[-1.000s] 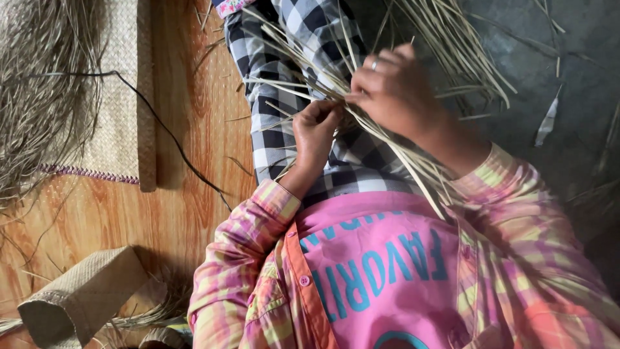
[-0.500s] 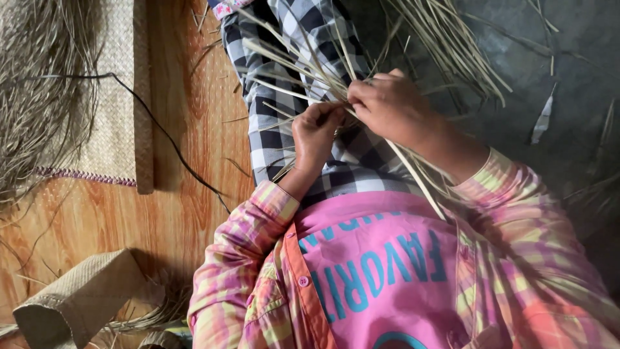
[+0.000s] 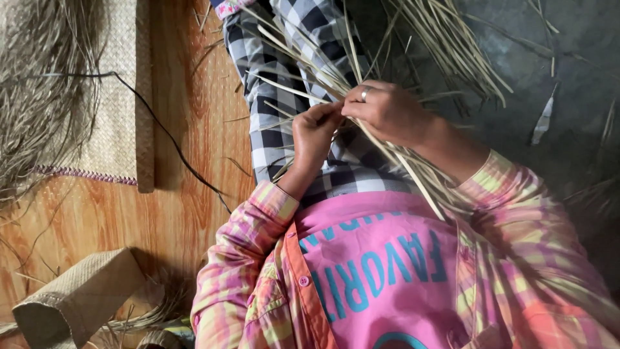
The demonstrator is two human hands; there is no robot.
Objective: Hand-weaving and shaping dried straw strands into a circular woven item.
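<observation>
Where both hands pinch them, the straw strips fan up-left.

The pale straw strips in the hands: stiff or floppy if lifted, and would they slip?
The straw strips fan out straight past the left hand and right hand, so probably springy rather than limp. They look thin and flat, likely very light. Smooth and loosely crossed, single ones may slide out easily.

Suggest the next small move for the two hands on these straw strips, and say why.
Probably the left hand should draw its pinched strip sideways across the bundle of pale straw strips. The right hand already grips the crossing point over the lap, and loose ends fan out unwoven beyond it.
</observation>
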